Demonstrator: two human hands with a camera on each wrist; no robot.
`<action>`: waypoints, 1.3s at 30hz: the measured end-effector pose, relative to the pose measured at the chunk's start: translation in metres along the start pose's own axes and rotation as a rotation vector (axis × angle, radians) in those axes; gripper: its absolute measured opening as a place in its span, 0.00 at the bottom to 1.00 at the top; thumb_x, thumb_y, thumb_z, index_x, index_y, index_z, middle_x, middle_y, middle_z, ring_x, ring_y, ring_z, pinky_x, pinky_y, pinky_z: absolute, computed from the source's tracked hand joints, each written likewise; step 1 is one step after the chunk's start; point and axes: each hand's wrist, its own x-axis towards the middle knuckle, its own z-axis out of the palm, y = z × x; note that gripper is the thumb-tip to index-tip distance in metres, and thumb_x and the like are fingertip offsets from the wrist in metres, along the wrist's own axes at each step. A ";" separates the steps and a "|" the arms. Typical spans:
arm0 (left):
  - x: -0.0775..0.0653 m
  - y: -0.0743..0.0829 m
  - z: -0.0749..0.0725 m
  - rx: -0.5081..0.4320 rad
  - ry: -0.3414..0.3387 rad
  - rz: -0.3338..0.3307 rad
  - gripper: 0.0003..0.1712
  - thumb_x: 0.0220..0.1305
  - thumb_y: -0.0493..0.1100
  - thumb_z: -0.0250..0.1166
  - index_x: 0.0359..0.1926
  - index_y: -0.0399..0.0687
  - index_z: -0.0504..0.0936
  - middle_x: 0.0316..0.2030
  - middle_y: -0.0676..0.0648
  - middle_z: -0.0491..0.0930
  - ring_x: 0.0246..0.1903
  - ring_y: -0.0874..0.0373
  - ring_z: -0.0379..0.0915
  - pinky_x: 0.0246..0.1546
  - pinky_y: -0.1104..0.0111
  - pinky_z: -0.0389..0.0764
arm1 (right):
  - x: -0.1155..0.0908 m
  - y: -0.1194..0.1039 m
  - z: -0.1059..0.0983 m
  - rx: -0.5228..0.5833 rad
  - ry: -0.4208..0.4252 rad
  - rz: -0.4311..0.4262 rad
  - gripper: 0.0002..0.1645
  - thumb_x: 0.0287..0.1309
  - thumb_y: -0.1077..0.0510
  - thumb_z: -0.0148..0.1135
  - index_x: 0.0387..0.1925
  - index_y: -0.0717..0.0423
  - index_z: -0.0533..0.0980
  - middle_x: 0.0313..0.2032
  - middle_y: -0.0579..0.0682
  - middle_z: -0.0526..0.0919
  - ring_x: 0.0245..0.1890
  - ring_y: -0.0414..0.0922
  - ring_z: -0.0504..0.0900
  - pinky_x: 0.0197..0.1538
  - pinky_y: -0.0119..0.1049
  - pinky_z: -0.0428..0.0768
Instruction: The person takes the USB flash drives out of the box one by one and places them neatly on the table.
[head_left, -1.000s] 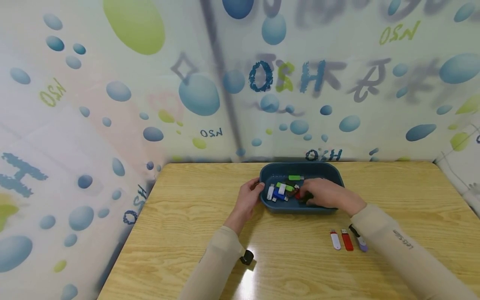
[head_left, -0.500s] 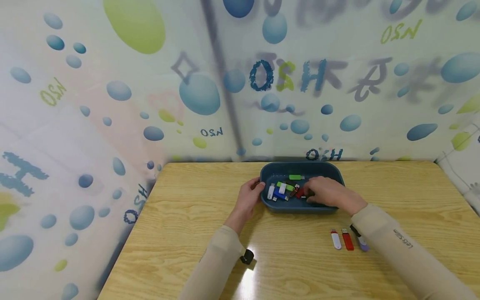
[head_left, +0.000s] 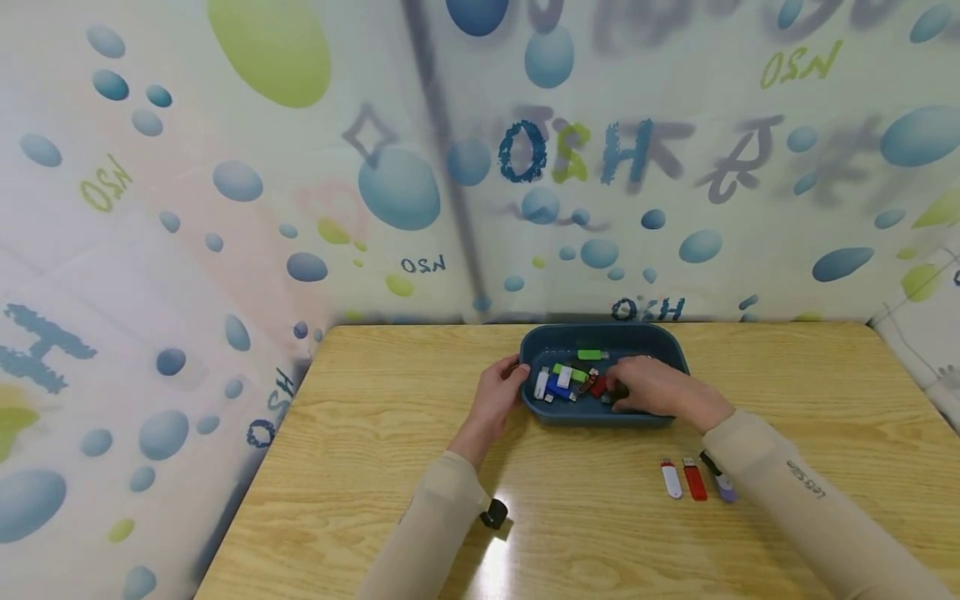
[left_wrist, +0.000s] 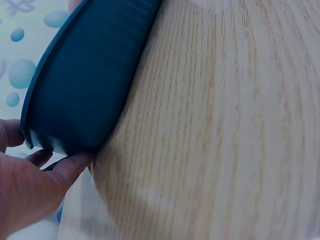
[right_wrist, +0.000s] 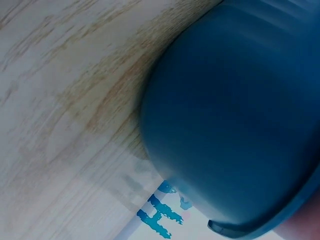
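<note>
We see the wooden surface (head_left: 375, 392) below a patterned wall (head_left: 300, 142). Right of centre, the left hand (head_left: 497, 392) clamps its fingers on the tray (head_left: 600, 420); the right hand (head_left: 648, 385), inside, fingers unclear, uncovers more red stick (head_left: 598, 386) than before.

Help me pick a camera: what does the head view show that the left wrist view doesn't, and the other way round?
Only head: the USB sticks inside the bin, three more sticks on the table, and both beige sleeves.
Only left wrist: faint ribs on the bin's outer wall and fingers at its lower edge.
Both: the left hand gripping the bin's end, the table and the patterned backdrop.
</note>
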 end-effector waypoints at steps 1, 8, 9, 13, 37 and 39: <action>0.000 0.000 0.000 -0.002 0.002 -0.003 0.26 0.79 0.42 0.56 0.72 0.35 0.70 0.66 0.34 0.73 0.62 0.43 0.74 0.61 0.51 0.79 | 0.000 0.000 0.000 -0.003 0.000 -0.001 0.13 0.58 0.54 0.78 0.38 0.54 0.82 0.33 0.45 0.78 0.31 0.41 0.73 0.36 0.39 0.76; 0.000 0.001 0.001 -0.001 0.008 -0.006 0.26 0.79 0.42 0.56 0.72 0.35 0.70 0.66 0.34 0.73 0.62 0.43 0.74 0.61 0.51 0.79 | 0.002 0.000 0.002 -0.001 -0.003 0.006 0.13 0.57 0.54 0.78 0.38 0.55 0.82 0.33 0.45 0.78 0.31 0.41 0.72 0.36 0.38 0.76; 0.000 0.001 0.001 -0.002 0.008 -0.004 0.26 0.79 0.42 0.56 0.72 0.34 0.70 0.66 0.34 0.73 0.62 0.43 0.74 0.61 0.51 0.79 | 0.002 0.000 0.002 0.002 -0.004 0.005 0.13 0.57 0.54 0.78 0.38 0.55 0.82 0.33 0.45 0.78 0.31 0.41 0.72 0.36 0.38 0.76; 0.000 0.001 0.001 -0.001 0.010 0.000 0.26 0.79 0.42 0.56 0.72 0.34 0.70 0.66 0.34 0.74 0.61 0.43 0.74 0.60 0.51 0.79 | 0.002 -0.001 0.002 0.016 -0.010 -0.001 0.13 0.58 0.54 0.78 0.38 0.55 0.82 0.33 0.46 0.78 0.31 0.41 0.73 0.36 0.39 0.76; 0.002 -0.003 0.000 0.016 0.008 -0.001 0.27 0.79 0.43 0.56 0.72 0.35 0.70 0.66 0.35 0.74 0.61 0.43 0.75 0.60 0.51 0.79 | 0.001 0.003 -0.002 0.111 -0.033 0.032 0.08 0.62 0.58 0.73 0.40 0.55 0.82 0.35 0.45 0.80 0.34 0.41 0.77 0.40 0.41 0.80; 0.002 -0.003 0.000 0.011 0.007 0.000 0.27 0.79 0.43 0.56 0.72 0.35 0.70 0.66 0.34 0.74 0.61 0.43 0.75 0.60 0.51 0.79 | -0.001 0.003 -0.004 0.111 -0.013 0.038 0.09 0.63 0.58 0.73 0.42 0.56 0.82 0.37 0.46 0.81 0.36 0.42 0.78 0.42 0.42 0.82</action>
